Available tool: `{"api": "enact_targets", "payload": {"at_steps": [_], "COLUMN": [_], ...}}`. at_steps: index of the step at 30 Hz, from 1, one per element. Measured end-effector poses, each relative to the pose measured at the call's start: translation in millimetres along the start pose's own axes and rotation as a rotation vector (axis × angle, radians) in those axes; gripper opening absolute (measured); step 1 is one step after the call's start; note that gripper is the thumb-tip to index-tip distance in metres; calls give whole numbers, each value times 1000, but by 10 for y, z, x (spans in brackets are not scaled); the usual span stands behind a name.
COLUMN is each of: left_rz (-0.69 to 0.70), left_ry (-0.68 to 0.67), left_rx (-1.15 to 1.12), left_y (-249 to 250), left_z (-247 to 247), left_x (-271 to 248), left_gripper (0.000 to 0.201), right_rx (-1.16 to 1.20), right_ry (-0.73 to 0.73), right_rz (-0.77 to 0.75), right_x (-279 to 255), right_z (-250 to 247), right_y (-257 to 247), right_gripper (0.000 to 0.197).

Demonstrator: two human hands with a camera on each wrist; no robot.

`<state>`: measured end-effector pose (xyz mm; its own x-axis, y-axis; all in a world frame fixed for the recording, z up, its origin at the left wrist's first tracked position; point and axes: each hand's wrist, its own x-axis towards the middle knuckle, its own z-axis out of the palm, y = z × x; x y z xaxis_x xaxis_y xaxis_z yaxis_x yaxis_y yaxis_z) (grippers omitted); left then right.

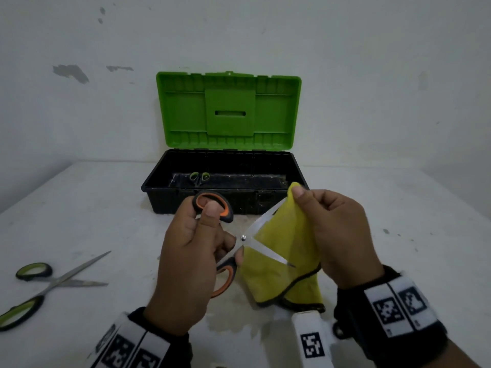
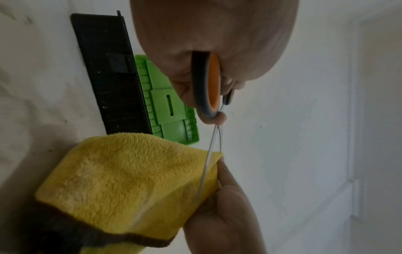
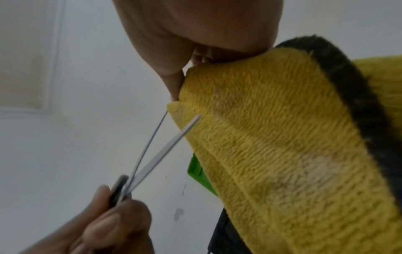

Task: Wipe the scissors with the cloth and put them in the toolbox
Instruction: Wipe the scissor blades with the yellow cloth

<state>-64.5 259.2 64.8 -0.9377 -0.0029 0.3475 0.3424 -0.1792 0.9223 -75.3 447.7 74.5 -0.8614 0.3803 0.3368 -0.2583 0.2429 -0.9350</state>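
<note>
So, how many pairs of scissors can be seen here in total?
3. The orange-handled steel scissors are in the left hand; green-handled scissors lie open on the white table; a small green-handled pair is inside the black toolbox. More may be hidden there.

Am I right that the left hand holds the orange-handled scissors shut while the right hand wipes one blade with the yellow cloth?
Not quite: the orange-handled scissors are spread open, as the head view shows. The left hand does hold them, and the right hand pinches the yellow cloth over one blade.
</note>
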Motion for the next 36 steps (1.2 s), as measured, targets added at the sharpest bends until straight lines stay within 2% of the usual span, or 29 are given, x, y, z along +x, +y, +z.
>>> {"api": "enact_targets", "payload": {"at_steps": [3, 6, 8, 10, 14, 19, 24, 28, 33, 36], "left_rz": [-73, -129, -152, -152, -178, -173, -189, -202, -226, -242], "left_ry": [37, 47, 42, 34, 50, 64, 90, 106, 89, 94], "left_rx": [-38, -50, -50, -39, -62, -55, -74, -80, -104, -108], "left_y": [35, 58, 64, 72, 55, 68, 69, 67, 57, 50], "left_z": [6, 13, 29, 41, 37, 9, 21, 2, 3, -18], "left_x": [27, 48, 54, 50, 48, 58, 68, 62, 51, 55], "left_gripper": [25, 27, 28, 28, 28, 28, 26, 27, 25, 26], "right_rx": [10, 30, -11, -62, -32, 14, -46, -22, -70, -59], "right_ry": [-77, -216, -260, -237, -207, -286, -130, -259, -64, -180], "right_rz": [-10, -74, -135, -168, -91, -92, -80, -99, -67, -91], "right_x": [-79, -231, -311, -329, -264, -362, -235, -364, -182, -301], "right_z": [-34, 22, 98, 145, 152, 207, 186, 237, 165, 203], "right_y": [-124, -196, -172, -138, -83, -146, -80, -155, -35, -117], "right_gripper": [37, 30, 27, 24, 26, 25, 24, 24, 29, 27]}}
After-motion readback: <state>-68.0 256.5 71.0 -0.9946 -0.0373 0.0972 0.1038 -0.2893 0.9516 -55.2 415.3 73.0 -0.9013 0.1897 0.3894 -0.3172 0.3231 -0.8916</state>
